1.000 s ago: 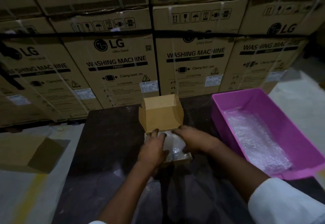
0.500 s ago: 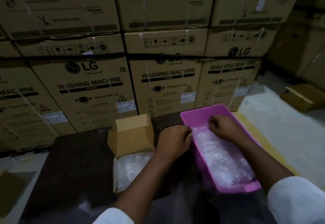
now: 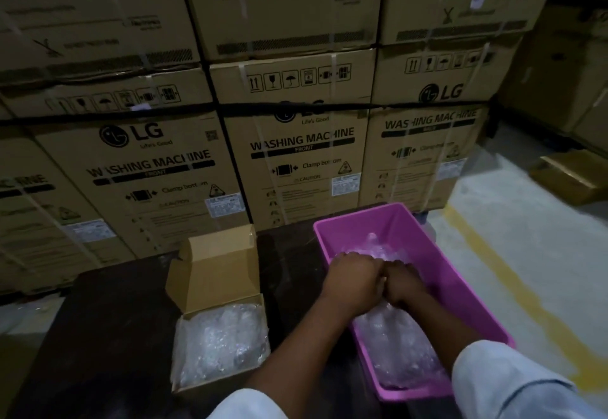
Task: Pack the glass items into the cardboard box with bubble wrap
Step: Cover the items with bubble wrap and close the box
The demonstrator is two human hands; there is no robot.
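A wall of stacked washing-machine cartons (image 3: 296, 142) fills the background behind a dark surface (image 3: 108, 326). On the right of the surface sits a pink plastic bin (image 3: 460, 274) holding crumpled clear bubble wrap (image 3: 394, 346). Left of it, just apart, stands a small cardboard box (image 3: 217, 320), lid flap raised, its inside already filled with bubble wrap; whether glass lies under it cannot be told. Both hands are down inside the bin, touching each other: the left hand (image 3: 352, 283) and right hand (image 3: 403, 287) have fingers curled shut into the wrap. No bare glass shows. A wrapped glass piece would likely be fragile and slippery, best cradled from beneath with both palms.
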